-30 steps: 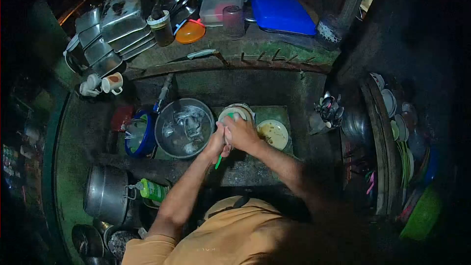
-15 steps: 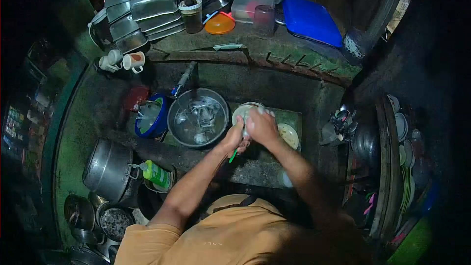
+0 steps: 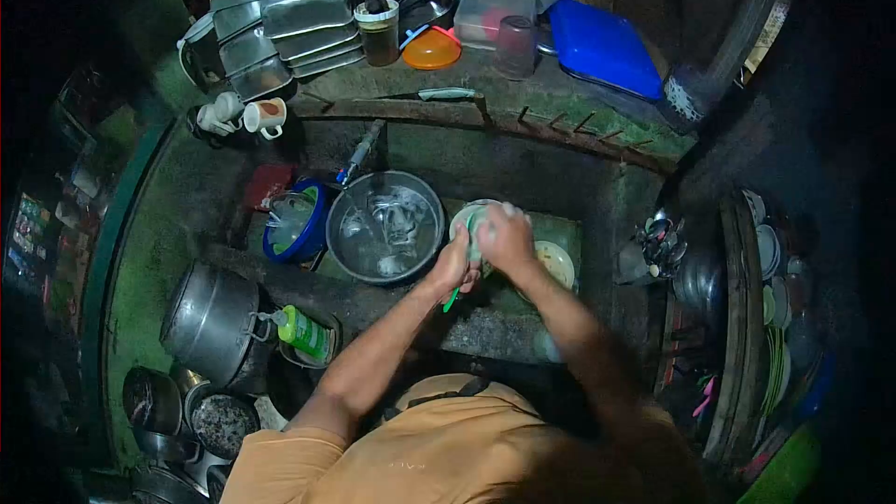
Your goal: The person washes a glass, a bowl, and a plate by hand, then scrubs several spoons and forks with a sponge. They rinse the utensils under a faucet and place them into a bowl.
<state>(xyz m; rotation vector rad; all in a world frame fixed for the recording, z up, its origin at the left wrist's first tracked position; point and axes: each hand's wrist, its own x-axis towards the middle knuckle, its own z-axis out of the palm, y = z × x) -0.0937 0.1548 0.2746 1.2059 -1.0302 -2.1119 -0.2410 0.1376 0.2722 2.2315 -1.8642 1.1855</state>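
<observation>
Working low in the sink, both hands are bunched together just right of the big metal basin. The left hand has its fingers curled tight around a green-handled utensil, and only the green end pokes out below the fist. The right hand sits right against it, fingers bent down over the rim of a pale bowl on the slab in the middle of the sink; whether that hand grips anything is too dim to tell. Just beside it, toward the sink's right edge, lies a soiled plate.

At the left of the sink, a blue bowl rests against the basin. Nearer the front left corner of the counter stand a green bottle and a metal pot. Along the back edge there are mugs, a knife, an orange lid and a blue lid. A cutlery holder stands at the right edge.
</observation>
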